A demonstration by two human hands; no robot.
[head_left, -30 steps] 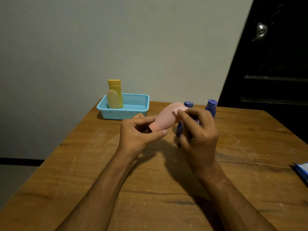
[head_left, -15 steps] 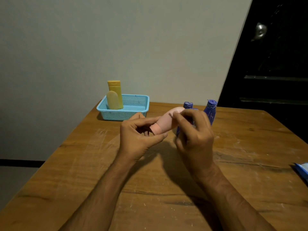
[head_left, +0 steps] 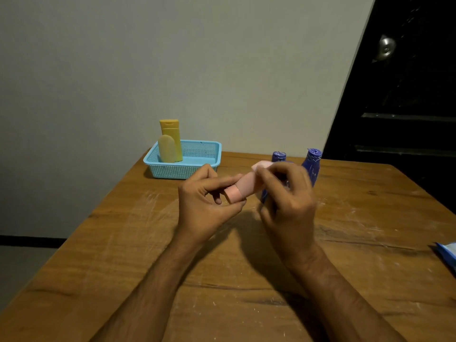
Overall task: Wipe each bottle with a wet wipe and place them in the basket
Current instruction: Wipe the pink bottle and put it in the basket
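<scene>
Head view, frame centre: left hand pinches the pink bottle by its cap end, steadying it while right hand curls round its body, seemingly wiping; wipe unclear, basket waits upper left

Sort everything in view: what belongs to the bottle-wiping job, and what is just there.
Job: pink bottle held by left hand and right hand; two blue bottles; blue basket holding two yellow bottles; blue wipes pack.
Just there: wooden table, door knob.
</scene>
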